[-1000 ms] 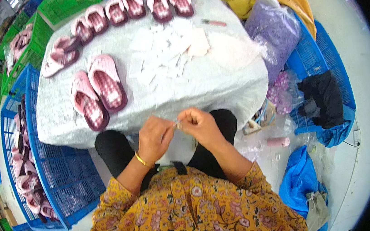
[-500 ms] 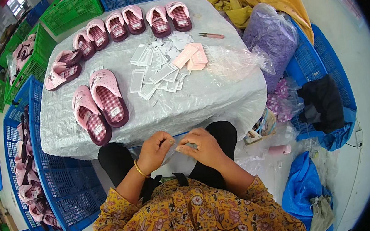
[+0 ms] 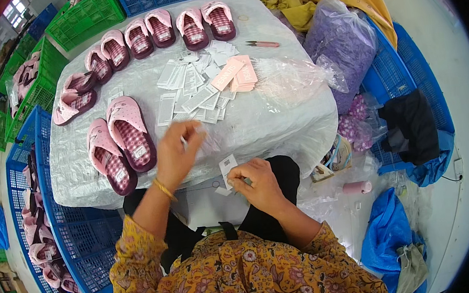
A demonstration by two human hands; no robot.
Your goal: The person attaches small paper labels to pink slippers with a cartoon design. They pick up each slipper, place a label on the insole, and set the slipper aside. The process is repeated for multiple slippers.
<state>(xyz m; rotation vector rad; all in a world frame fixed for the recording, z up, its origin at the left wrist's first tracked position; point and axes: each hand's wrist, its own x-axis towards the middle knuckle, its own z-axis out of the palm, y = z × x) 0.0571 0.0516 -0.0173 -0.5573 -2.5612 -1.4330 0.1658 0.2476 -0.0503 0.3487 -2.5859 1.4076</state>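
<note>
My right hand is closed in a pinch on a small white hang tag, above my lap. My left hand is raised over the near edge of the covered table, smeared by motion; whether its fingers hold anything cannot be made out. Just left of it lies a pair of pink slippers, one slipper beside the other slipper, with checked insoles and dark soles. Loose white tags are spread beyond my left hand, with pink cards beside them.
More pink slippers line the table's far and left edges. Small pink-handled snips lie beyond clear plastic fasteners. A blue crate stands left; a bag of purple material stands right. A pink roll lies on the floor.
My hands have moved apart: the left has gone up and forward over the table edge, while the right stays low. A white tag now shows in my right hand.
</note>
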